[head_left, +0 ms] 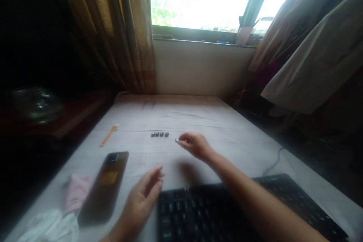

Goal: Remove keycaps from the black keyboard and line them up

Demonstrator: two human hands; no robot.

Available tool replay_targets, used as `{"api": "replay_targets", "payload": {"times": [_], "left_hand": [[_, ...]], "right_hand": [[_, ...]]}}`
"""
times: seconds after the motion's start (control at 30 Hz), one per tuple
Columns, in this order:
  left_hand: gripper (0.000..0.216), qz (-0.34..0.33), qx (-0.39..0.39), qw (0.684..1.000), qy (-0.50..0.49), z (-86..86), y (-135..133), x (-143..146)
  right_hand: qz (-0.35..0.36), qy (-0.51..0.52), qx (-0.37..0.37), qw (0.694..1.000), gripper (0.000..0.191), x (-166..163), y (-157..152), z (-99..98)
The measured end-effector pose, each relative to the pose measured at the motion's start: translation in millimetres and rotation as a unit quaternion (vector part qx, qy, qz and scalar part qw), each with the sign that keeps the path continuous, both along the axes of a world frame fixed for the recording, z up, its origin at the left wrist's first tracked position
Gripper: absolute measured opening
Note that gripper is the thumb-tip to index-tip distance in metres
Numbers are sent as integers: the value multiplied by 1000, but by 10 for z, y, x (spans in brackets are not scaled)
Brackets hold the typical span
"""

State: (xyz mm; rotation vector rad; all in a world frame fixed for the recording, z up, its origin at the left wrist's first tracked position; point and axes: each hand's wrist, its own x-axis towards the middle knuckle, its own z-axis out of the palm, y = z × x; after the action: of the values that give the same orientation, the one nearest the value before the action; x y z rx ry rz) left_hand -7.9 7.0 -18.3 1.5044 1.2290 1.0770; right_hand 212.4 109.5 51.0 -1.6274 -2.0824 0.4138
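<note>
My right hand [195, 145] is above the cloth-covered table, its thumb and index finger pinched on a small keycap [177, 140] that shows a pale glint. Just left of that pinch, several small dark keycaps [159, 134] stand in a short row on the cloth. My left hand [147, 189] is held beside the left end of a black keyboard [198, 211], thumb apart from the fingers and nothing visible in it. My right forearm passes over the keyboard and covers part of its keys.
A dark phone [104, 185] lies face down on the left, beside a pink cloth [76, 193] and a clear crumpled plastic bag [51, 227]. Farther back is a flat orange strip [110, 135]. The keyboard's cable [275, 162] runs right. A curtain [113, 26] hangs beside the window.
</note>
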Motion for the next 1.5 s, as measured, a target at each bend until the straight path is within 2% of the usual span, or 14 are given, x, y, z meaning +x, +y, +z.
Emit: {"api": "replay_targets", "payload": {"times": [0.17, 0.27, 0.37, 1.17, 1.5], "left_hand": [[43, 3, -13, 1000, -4, -23, -1, 10], [40, -2, -18, 1000, -5, -20, 2, -3], [38, -14, -25, 1000, -6, -12, 4, -10], [34, -18, -21, 1000, -2, 32, -6, 18], [35, -15, -3, 1000, 3, -41, 7, 14]], "right_hand": [[-35, -32, -20, 999, 12, -66, 514, -286], [-41, -49, -29, 998, 14, -135, 643, -380], [-42, -65, -37, 996, 16, -162, 700, -391], [-35, -112, -40, 992, 25, -180, 675, -338], [-26, -113, -38, 993, 28, -98, 596, -348]]}}
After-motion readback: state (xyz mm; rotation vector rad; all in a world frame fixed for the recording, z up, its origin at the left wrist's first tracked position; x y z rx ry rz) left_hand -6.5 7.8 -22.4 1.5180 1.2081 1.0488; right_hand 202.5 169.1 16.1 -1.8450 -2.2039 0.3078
